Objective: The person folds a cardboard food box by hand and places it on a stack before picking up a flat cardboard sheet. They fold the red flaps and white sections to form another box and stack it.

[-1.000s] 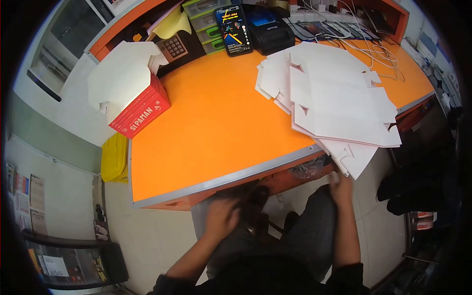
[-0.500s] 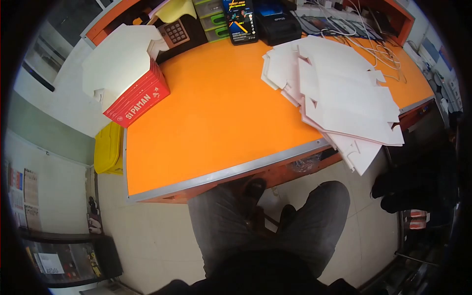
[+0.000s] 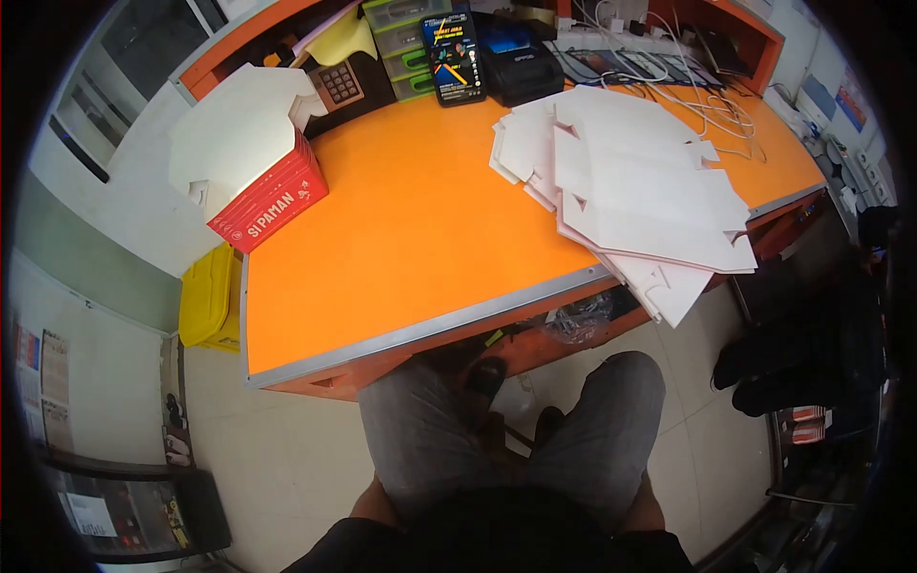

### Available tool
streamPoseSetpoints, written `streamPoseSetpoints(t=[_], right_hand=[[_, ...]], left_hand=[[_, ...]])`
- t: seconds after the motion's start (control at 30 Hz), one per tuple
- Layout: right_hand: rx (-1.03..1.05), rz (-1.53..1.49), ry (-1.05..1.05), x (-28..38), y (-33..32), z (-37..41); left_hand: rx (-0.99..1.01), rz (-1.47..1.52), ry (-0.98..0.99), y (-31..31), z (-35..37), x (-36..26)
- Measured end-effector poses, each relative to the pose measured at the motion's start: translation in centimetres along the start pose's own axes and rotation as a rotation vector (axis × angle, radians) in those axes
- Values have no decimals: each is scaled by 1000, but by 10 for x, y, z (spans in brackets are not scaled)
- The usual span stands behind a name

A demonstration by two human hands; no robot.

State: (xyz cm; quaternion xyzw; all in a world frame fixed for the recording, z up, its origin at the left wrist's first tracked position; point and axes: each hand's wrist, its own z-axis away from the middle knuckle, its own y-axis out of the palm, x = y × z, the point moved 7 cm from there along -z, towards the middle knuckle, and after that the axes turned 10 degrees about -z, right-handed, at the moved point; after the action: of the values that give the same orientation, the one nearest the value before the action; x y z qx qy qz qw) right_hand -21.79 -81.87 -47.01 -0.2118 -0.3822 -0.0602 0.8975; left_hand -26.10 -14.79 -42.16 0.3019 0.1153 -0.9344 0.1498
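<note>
Beside my left thigh, bare skin of my left hand or wrist (image 3: 375,503) shows below the dark sleeve. My right hand or wrist (image 3: 646,508) is likewise at the outer side of my right thigh. The fingers of both are hidden, so what they hold, if anything, cannot be seen. A stack of red boxes (image 3: 272,205) lettered "SI PAMAN", with white inner faces, lies at the left of the orange table (image 3: 411,220). Flat white cardboard blanks (image 3: 650,181) lie overlapped on the right, partly over the front edge.
At the back stand a phone (image 3: 455,59) with a lit screen, a black device (image 3: 521,65), green drawers (image 3: 396,38) and a keypad (image 3: 339,84). White cables (image 3: 712,115) tangle at the back right. A yellow bin (image 3: 208,298) is left of the table.
Skin of both hands or wrists now shows beside my thighs, where neither showed before. The view has shifted slightly; the boxes and cardboard lie as before.
</note>
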Motion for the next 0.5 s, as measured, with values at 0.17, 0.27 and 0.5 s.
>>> streamPoseSetpoints(t=[0.17, 0.27, 0.5], right_hand=[[215, -420, -120, 44, 16, -53], [302, -844, -24, 104, 34, 4], [68, -154, -494, 241, 20, 138]], left_hand=[[-20, 182, 43, -9, -41, -26], [8, 216, 117, -42, -59, -3], [165, 355, 226, 0, 105, -128]])
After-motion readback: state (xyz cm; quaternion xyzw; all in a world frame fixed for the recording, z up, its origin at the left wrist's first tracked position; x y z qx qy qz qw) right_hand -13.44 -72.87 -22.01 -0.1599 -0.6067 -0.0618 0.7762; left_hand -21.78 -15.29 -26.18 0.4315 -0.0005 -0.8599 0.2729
